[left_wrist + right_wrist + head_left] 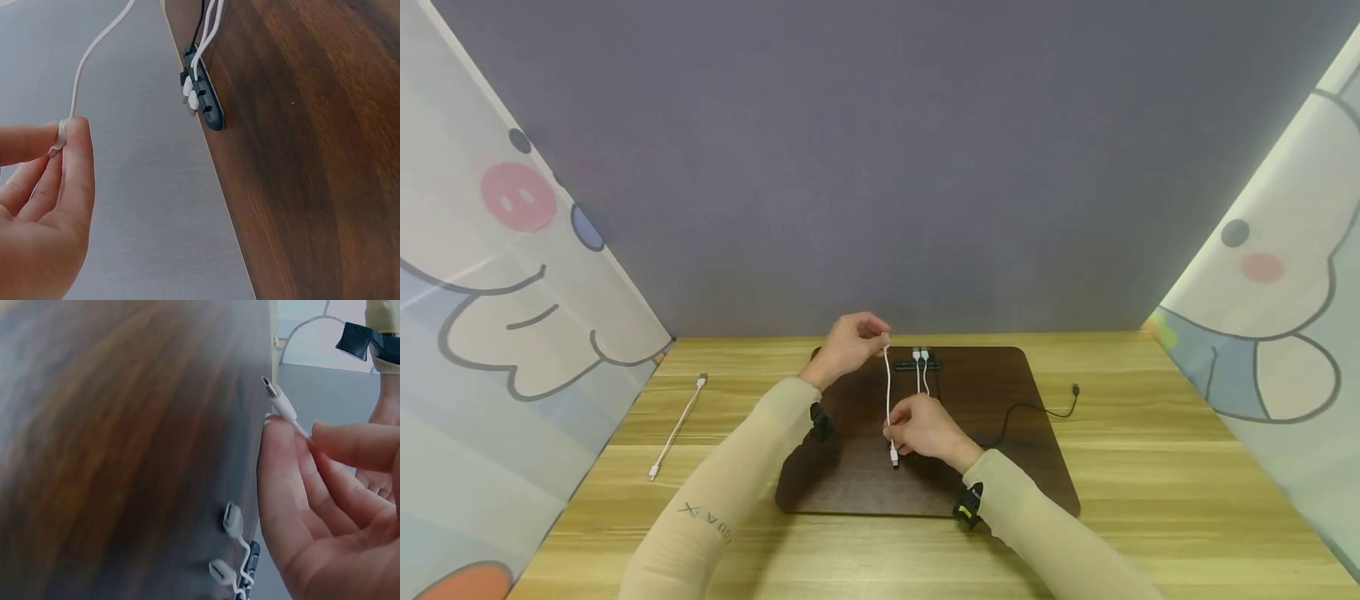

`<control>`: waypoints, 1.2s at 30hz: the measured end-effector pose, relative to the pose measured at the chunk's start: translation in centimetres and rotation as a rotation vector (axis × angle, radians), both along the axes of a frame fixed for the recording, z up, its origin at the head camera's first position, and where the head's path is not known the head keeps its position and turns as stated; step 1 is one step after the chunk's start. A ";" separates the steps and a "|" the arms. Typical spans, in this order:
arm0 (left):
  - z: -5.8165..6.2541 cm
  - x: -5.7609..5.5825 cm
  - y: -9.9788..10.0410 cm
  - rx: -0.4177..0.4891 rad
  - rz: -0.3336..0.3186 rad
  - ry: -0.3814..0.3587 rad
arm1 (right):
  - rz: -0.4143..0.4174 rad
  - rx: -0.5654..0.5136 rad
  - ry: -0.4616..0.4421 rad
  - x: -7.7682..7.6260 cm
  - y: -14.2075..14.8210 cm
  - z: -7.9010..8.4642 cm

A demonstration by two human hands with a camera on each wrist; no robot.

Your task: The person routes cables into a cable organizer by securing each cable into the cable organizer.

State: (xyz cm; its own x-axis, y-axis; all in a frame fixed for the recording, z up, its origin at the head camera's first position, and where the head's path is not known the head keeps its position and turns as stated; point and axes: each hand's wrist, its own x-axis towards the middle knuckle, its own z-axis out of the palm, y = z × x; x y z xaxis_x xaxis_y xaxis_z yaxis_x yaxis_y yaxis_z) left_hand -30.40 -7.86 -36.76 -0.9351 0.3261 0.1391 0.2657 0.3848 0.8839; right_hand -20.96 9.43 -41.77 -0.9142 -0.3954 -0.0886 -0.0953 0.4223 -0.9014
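Note:
A short white USB cable stretches between my hands above a dark brown board. My left hand pinches its far plug between thumb and fingers; the fingertips partly hide it. Closer to me, my right hand pinches the cable just behind its slim white plug, whose metal tip sticks out free. At the board's far edge is a black cable clip with several slots. Two white cables and a black cable sit in it, and slots at one end hold nothing.
Another short white cable lies on the light wooden table, left of the board. The black cable's other end reaches the table at the right. A grey panel rises behind, with cartoon-print curtains at both sides.

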 end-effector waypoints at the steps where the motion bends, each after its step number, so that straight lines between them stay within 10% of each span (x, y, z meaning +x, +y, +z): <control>1: -0.1 -0.1 0.2 -0.019 0.003 0.010 | -0.016 0.020 0.016 0.0 0.1 0.0; 19: -2.7 -2.7 2.6 -0.185 -0.003 0.028 | -0.157 0.416 0.196 0.0 0.8 0.2; 36: -4.8 -4.2 4.4 -0.255 0.006 0.025 | -0.155 0.520 0.207 -0.1 0.0 0.6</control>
State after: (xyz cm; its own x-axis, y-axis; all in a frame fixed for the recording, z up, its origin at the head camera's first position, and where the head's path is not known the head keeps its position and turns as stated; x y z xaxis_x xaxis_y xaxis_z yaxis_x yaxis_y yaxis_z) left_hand -34.57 -3.50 -41.60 -0.9344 0.3478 0.0767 0.2835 0.5962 0.7511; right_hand -21.10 9.48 -41.15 -0.9770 -0.2075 -0.0488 -0.1487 0.8276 -0.5412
